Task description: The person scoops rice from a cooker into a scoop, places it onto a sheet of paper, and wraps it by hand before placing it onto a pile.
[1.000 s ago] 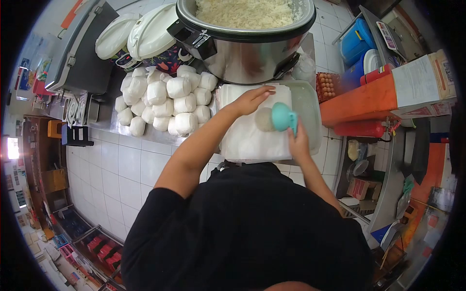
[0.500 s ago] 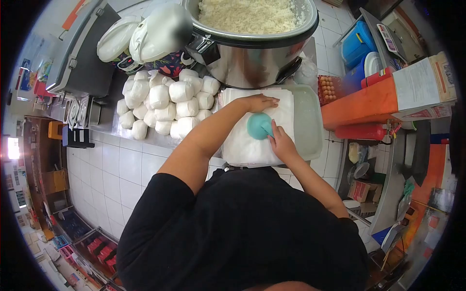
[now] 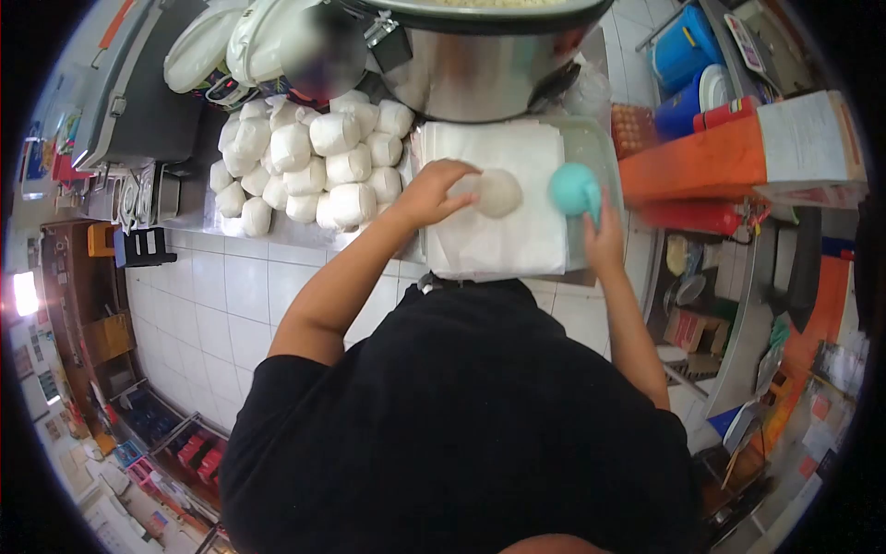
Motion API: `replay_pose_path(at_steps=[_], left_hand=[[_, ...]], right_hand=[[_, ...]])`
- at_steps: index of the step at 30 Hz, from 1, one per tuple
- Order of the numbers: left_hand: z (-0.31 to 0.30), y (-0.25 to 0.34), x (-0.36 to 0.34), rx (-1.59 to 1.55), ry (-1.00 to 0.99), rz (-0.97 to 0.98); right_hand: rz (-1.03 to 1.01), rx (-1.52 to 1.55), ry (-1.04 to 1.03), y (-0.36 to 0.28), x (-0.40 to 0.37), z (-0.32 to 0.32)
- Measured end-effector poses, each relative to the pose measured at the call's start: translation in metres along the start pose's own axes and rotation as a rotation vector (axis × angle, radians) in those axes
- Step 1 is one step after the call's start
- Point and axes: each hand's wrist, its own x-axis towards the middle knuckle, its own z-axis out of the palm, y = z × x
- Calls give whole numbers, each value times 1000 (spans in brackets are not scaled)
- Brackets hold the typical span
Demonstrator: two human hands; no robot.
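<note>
One large metal-sided cooker (image 3: 489,69) stands beyond both your hands, with pale rice (image 3: 506,3) visible inside its rim. Many white wrapped bundles (image 3: 309,162) are heaped to the left of your left hand (image 3: 432,196). A pale green tray (image 3: 602,148) reaches out beneath your right hand (image 3: 604,242), and a stack of white paper sheets (image 3: 498,251) lies between your hands. Your right hand grips the handle of a teal rounded scoop (image 3: 572,189), just right of the sheets. Your left thumb and fingers curve apart beside a small domed rice mound (image 3: 498,194) on the top sheet; whether they touch it, you cannot tell.
</note>
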Motion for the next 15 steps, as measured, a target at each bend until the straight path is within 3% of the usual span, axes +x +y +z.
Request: replay_pose_path(at_steps=[3,7,9,10,12,15], left_hand=[[-3,8,-57,74,-226,90],[-5,17,-87,193,-293,88],[-10,12,-88,162,-398,105],[-12,10,-88,166,-392,102],[-14,5,-88,195,-485,137],[-14,5,-89,210,-535,156]], right_hand=[[-76,-111,142,1,-4,-4],[-261,-131,171,-49,-9,-10],[-268,132,12,-69,-15,-2],[-276,133,12,-76,-19,3],[-254,263,-241,-83,-25,16],[-297,258,-351,-87,-31,32]])
